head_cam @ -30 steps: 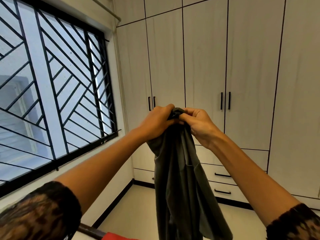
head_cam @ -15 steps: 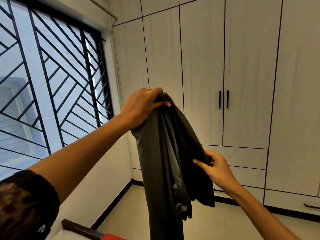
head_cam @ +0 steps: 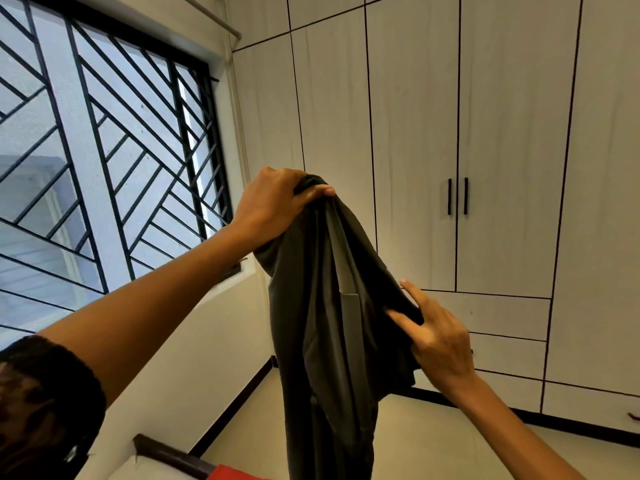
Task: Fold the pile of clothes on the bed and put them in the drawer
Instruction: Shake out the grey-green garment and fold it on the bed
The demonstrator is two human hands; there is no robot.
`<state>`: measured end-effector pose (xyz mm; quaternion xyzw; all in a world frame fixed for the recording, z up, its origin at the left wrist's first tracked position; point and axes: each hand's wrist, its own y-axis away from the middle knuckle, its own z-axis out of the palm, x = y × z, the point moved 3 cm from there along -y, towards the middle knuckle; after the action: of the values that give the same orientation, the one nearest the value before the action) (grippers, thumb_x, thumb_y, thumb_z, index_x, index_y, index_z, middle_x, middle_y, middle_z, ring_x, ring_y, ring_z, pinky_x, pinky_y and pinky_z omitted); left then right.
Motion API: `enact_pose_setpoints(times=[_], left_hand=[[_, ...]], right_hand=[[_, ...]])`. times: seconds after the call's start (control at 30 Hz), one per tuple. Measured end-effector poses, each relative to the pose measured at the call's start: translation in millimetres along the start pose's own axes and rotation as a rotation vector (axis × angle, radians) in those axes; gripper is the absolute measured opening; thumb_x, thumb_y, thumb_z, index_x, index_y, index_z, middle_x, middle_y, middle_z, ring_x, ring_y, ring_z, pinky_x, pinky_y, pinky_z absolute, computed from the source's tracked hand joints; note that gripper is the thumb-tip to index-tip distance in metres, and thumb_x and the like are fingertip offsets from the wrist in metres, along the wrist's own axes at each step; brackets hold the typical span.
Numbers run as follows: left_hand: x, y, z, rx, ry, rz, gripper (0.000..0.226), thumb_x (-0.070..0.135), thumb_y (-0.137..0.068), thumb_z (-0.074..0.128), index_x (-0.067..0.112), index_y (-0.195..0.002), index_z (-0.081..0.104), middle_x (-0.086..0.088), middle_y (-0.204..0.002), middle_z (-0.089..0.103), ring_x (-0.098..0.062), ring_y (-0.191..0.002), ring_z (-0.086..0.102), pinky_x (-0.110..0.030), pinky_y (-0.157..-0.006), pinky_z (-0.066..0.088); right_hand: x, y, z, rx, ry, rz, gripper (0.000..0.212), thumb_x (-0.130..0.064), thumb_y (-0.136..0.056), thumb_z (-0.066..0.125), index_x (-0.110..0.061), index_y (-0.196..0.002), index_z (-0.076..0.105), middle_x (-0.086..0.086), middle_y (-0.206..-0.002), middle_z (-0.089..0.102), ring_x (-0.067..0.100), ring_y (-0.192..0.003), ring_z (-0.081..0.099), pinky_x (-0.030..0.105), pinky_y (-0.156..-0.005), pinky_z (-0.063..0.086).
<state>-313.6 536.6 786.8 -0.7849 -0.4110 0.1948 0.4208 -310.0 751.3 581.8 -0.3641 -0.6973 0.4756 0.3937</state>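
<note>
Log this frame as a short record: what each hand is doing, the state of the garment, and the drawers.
left hand: raised, grips the top of the dark garment
right hand: lower, fingers mostly straight against the garment's side fold; a pinch cannot be confirmed
dark garment: hanging loose in the air, not yet folded
drawers: below the wardrobe doors, all shut
window: at left, barred

A left hand (head_cam: 273, 206) grips the bunched top of a dark grey garment (head_cam: 311, 323), which hangs down in long folds. Lower, the right hand (head_cam: 440, 337) meets its right-hand fold, two fingers (head_cam: 412, 293) straight with fabric between them. Behind stand a pale wardrobe (head_cam: 415, 133), its drawers (head_cam: 502, 313), and a window grille (head_cam: 104, 150).
</note>
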Motion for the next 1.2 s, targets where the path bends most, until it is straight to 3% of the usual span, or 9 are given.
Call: enact_pose_setpoints(times=[0.1, 0.23, 0.33, 0.47, 0.67, 0.8, 0.97, 1.1, 1.2], left_hand=[[-2, -2, 0, 0.015, -0.004, -0.034, 0.051, 0.049, -0.086, 0.052, 0.003, -0.100, 0.068, -0.011, -0.085, 0.069, -0.018, -0.076, 0.063, -0.028, -0.073, 0.050], [-1, -3, 0, 0.060, -0.017, -0.058, 0.042, 0.041, -0.088, 0.055, 0.004, -0.105, 0.067, -0.012, -0.093, 0.069, -0.018, -0.082, 0.062, -0.023, -0.074, 0.043], [0, -4, 1, 0.072, -0.018, -0.079, 0.043, 0.041, -0.087, 0.056, 0.003, -0.103, 0.067, -0.012, -0.091, 0.069, -0.020, -0.082, 0.063, -0.023, -0.073, 0.042], [1, -6, 2, 0.087, -0.046, -0.090, 0.045, 0.044, -0.086, 0.056, 0.003, -0.102, 0.067, -0.011, -0.088, 0.068, -0.021, -0.079, 0.063, -0.025, -0.071, 0.043], [-9, -3, -6, 0.119, -0.114, -0.164, 0.048, 0.046, -0.087, 0.055, 0.003, -0.104, 0.067, -0.012, -0.091, 0.067, -0.019, -0.079, 0.059, -0.024, -0.071, 0.039], [-21, 1, -12, 0.149, -0.111, -0.238, 0.046, 0.045, -0.088, 0.055, 0.003, -0.104, 0.067, -0.007, -0.085, 0.061, -0.011, -0.076, 0.047, -0.020, -0.069, 0.032], [-16, 2, -13, 0.153, -0.109, -0.200, 0.045, 0.044, -0.089, 0.056, 0.005, -0.108, 0.067, -0.013, -0.099, 0.067, -0.015, -0.082, 0.053, -0.021, -0.072, 0.033], [-14, 2, -18, 0.142, -0.144, -0.122, 0.044, 0.044, -0.088, 0.056, 0.006, -0.106, 0.067, -0.012, -0.098, 0.068, -0.023, -0.090, 0.061, -0.023, -0.076, 0.035], [-17, 4, -24, 0.143, -0.161, -0.095, 0.043, 0.044, -0.087, 0.057, 0.006, -0.104, 0.067, -0.012, -0.095, 0.069, -0.019, -0.084, 0.060, -0.023, -0.077, 0.035]], right_hand=[[-18, 2, 5, 0.022, -0.030, 0.026, 0.017, -0.019, -0.080, 0.063, -0.007, -0.084, 0.075, 0.012, -0.110, 0.060, 0.024, -0.089, 0.052, 0.034, -0.066, 0.055], [-38, 3, 5, 0.025, -0.218, 0.288, 0.031, -0.013, -0.078, 0.046, -0.006, -0.088, 0.075, 0.005, -0.091, 0.071, 0.014, -0.091, 0.046, 0.049, -0.082, 0.049], [-57, 3, 1, -0.043, -0.339, 0.459, 0.036, -0.032, -0.085, 0.043, -0.013, -0.085, 0.074, -0.005, -0.085, 0.068, 0.005, -0.097, 0.044, 0.062, -0.095, 0.036], [-80, 9, 7, -0.240, -0.184, 0.504, 0.063, -0.072, -0.086, 0.027, -0.029, -0.069, 0.069, -0.018, -0.083, 0.067, 0.012, -0.106, 0.055, 0.064, -0.103, 0.016], [-66, 18, 16, -0.281, -0.258, 0.596, 0.042, -0.047, -0.083, 0.039, -0.025, -0.081, 0.074, -0.014, -0.089, 0.070, 0.018, -0.100, 0.063, 0.071, -0.099, 0.017], [-51, 19, 20, -0.483, -0.427, 0.644, 0.069, -0.062, -0.078, 0.020, -0.024, -0.103, 0.072, -0.021, -0.100, 0.062, 0.000, -0.103, 0.048, 0.055, -0.112, 0.008], [-63, 21, 38, -0.521, -0.688, 0.684, 0.094, -0.094, -0.062, 0.015, -0.029, -0.104, 0.068, -0.024, -0.100, 0.054, -0.004, -0.104, 0.044, 0.018, -0.092, 0.038], [-83, 7, 45, -0.517, -0.802, 0.792, 0.045, -0.059, -0.080, 0.057, -0.027, -0.112, 0.058, -0.019, -0.103, 0.051, -0.006, -0.096, 0.046, 0.003, -0.073, 0.037], [-91, 3, 56, -0.506, -0.936, 0.887, 0.034, -0.042, -0.085, 0.059, -0.031, -0.116, 0.050, -0.013, -0.111, 0.052, 0.001, -0.104, 0.049, 0.007, -0.073, 0.044]])
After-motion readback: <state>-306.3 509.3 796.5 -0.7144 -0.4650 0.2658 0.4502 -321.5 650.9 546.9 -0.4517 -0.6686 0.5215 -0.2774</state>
